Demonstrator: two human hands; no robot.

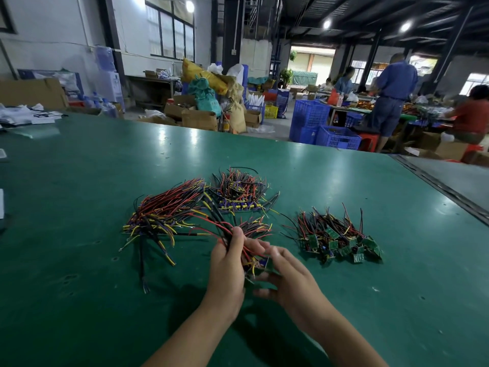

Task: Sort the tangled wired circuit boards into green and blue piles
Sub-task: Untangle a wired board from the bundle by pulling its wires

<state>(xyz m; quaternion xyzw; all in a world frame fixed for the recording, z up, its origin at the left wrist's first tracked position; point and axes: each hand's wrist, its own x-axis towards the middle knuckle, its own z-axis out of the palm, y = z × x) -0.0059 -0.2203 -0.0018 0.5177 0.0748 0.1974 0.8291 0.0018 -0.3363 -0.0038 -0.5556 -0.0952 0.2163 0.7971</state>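
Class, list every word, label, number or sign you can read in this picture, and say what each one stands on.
No text is readable.
Yellow sack: reddish print, too blurred.
Water cooler: blue mark, too small.
Green boards: markings too small.
Bundle gripped by left hand: board markings too small.

Beyond the green table's (105, 181) far edge stand blue plastic crates (336, 137) at right, cardboard boxes (198, 119) in the middle, and a water dispenser (111, 83) far left.
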